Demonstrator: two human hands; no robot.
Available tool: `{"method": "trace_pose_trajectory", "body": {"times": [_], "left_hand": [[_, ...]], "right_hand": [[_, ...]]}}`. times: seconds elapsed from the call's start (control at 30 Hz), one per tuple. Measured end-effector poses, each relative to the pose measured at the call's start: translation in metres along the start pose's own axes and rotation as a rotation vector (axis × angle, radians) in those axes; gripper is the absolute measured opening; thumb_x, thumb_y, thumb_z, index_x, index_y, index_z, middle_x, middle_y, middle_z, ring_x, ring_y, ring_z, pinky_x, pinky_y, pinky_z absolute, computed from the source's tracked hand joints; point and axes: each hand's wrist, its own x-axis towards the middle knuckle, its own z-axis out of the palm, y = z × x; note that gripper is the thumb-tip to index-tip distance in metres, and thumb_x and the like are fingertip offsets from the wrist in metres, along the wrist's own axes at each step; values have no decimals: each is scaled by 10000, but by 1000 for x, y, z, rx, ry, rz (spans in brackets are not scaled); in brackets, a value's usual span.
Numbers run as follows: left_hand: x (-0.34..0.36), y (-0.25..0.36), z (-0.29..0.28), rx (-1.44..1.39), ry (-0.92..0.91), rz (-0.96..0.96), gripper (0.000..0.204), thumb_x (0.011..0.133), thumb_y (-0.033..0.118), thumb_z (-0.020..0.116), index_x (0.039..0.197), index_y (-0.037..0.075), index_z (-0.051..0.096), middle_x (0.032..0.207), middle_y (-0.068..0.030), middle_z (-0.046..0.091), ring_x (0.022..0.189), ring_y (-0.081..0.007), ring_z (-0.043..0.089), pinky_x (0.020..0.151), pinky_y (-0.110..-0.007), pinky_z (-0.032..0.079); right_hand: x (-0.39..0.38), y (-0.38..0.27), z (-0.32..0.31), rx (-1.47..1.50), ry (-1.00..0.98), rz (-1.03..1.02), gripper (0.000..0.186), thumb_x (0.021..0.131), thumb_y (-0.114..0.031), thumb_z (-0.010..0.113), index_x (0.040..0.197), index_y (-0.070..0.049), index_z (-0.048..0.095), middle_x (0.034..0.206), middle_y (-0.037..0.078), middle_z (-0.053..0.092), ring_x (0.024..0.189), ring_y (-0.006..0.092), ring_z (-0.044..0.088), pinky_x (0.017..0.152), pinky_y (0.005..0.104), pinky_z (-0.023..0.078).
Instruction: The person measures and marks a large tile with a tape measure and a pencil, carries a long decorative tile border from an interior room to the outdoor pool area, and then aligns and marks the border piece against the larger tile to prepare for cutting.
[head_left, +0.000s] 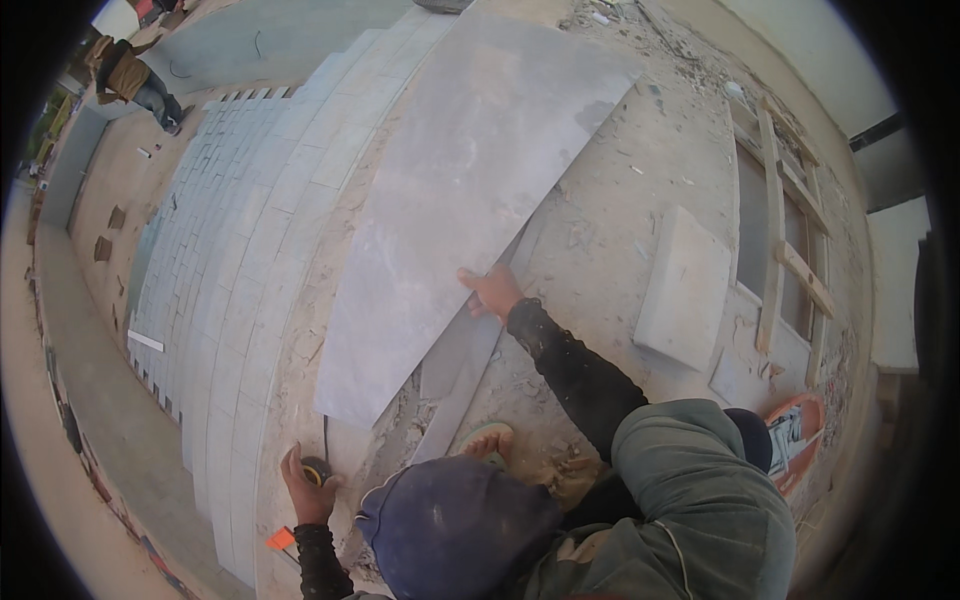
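Note:
A long grey stone slab lies slantwise across the middle, with one pointed end near me. My right hand grips its right edge, thumb on top and fingers partly hidden beneath. Down at the lower left, my left hand is closed around a black and yellow tape measure. A thin dark line runs up from the tape measure to the slab's near end. Under the slab's right edge, narrow stone strips stick out beside my sandalled foot. A dark blue cap covers part of the bottom.
Pale paving in rows borders the slab on the left. To the right are a thick pale block, a wooden frame and an orange tub. An orange piece lies near my left wrist. Another person bends at the far left.

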Motion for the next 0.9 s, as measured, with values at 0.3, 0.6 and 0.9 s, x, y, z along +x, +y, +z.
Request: {"method": "trace_pose_trajectory", "body": {"times": [0.3,0.6,0.9], "left_hand": [[-18,8,13,29,29,-109,1013,601,75,861,1444,-24,309,1392,-248,356,1307,-422,382,1109,-465,345],[3,50,9,254,145,87,1094,557,266,914,1453,30,331,1451,-251,331,1354,-428,327,1125,-531,294],[91,128,18,354,53,215,1200,499,348,933,1483,74,304,1495,-283,278,1403,-451,257,1153,-540,247]], "right_hand": [[16,-8,-2,-249,-168,91,536,917,-387,643,1070,123,584,819,177,652,618,233,647,524,358,560],[7,-50,-82,-977,-267,-11,491,882,-401,667,792,82,659,832,214,675,696,276,683,559,392,550],[-93,-35,-371,-1573,459,124,576,788,-450,720,1033,59,608,1009,270,667,991,412,652,877,471,515]]}}
